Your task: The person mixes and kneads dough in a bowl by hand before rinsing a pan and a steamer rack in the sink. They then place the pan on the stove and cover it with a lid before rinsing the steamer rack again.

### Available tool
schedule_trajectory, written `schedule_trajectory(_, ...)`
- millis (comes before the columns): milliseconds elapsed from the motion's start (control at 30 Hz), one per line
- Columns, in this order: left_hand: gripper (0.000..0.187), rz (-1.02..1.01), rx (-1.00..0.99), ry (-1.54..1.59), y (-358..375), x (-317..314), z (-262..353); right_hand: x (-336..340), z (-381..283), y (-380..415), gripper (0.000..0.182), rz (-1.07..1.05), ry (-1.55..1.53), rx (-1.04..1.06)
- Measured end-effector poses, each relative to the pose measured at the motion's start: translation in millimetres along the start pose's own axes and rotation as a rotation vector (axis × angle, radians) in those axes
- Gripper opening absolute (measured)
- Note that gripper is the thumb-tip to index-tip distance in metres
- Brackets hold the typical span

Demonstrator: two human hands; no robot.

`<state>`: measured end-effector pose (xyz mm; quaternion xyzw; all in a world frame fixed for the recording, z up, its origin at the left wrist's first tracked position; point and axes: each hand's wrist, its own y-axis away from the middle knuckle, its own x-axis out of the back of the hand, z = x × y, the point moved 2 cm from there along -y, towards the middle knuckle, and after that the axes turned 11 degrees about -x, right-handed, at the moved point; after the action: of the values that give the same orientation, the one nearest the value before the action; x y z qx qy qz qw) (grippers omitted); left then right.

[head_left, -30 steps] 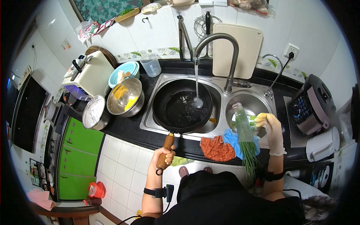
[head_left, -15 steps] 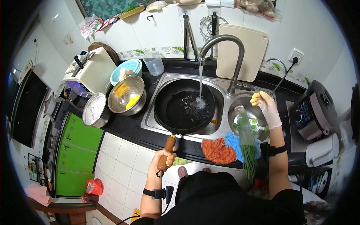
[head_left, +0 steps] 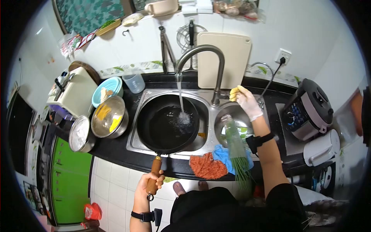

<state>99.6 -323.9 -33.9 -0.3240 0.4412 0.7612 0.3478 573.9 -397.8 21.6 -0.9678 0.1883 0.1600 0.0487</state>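
My left hand is wrapped round the wooden handle of a black frying pan, whose body rests over the larger sink basin. Water runs from the curved faucet into the pan, splashing right of its middle and pooling on the bottom. My right hand wears a clear glove with yellowish fingertips. Its fingers are curled together close beside the faucet lever, above the small round basin. Green stalks in a clear plastic bag lean out of that basin over the counter edge.
An orange cloth and a blue cloth lie at the front edge. Left stand a steel bowl with yellow residue, a pot of white powder and a blue basin. A pressure cooker and white kettle stand right.
The view has shifted, so the scene sits further left. My right hand has come nearer the faucet lever. More water covers the pan bottom; my left hand keeps its hold on the handle.
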Motion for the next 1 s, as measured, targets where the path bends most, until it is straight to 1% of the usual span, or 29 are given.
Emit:
schedule_trajectory(33,0.031,-0.002,0.031,0.045,1.9,-4.8,2.2,2.7,-1.7,-4.0,0.031,-0.049,-0.148,-0.063)
schedule_trajectory(100,0.031,-0.003,0.079,0.193,1.2,0.9,1.5,6.3,-1.2,-9.4,0.032,-0.044,-0.215,-0.053)
schedule_trajectory(133,0.031,-0.006,0.082,0.189,1.2,1.8,2.2,8.7,0.7,-13.2,0.032,-0.041,-0.214,-0.048)
schedule_trajectory(200,0.03,0.017,0.091,0.218,2.8,1.6,2.7,14.9,5.3,-21.4,0.033,-0.038,-0.365,-0.051)
schedule_trajectory(333,0.028,0.053,0.076,0.197,4.6,4.5,2.0,21.5,8.0,-34.5,0.032,-0.087,-0.409,0.008)
schedule_trajectory(400,0.026,0.048,0.084,0.193,3.8,6.3,3.0,23.2,8.5,-38.3,0.032,-0.02,-0.44,0.011)
schedule_trajectory(433,0.025,0.039,0.092,0.188,3.8,6.5,3.6,26.8,8.3,-41.5,0.032,-0.02,-0.443,0.007)
schedule_trajectory(500,0.025,0.051,0.078,0.159,6.1,3.1,3.8,37.7,3.4,-47.5,0.034,-0.051,-0.42,0.068)
schedule_trajectory(533,0.025,0.059,0.063,0.128,6.6,0.9,3.8,42.9,4.7,-50.7,0.036,-0.03,-0.398,0.079)
schedule_trajectory(633,0.027,0.05,0.037,0.128,8.8,-1.6,3.1,46.7,0.5,-52.1,0.039,-0.022,-0.367,0.061)
schedule_trajectory(800,0.032,0.111,0.026,0.102,7.2,1.1,4.2,58.2,10.4,-57.3,0.038,0.016,-0.419,0.05)
schedule_trajectory(867,0.034,0.103,0.031,0.101,7.0,-0.8,4.1,60.0,11.3,-56.2,0.038,0.064,-0.462,0.048)
schedule_trajectory(1000,0.034,0.101,0.041,0.13,7.8,-0.6,4.1,67.8,18.5,-61.1,0.037,0.054,-0.483,0.064)
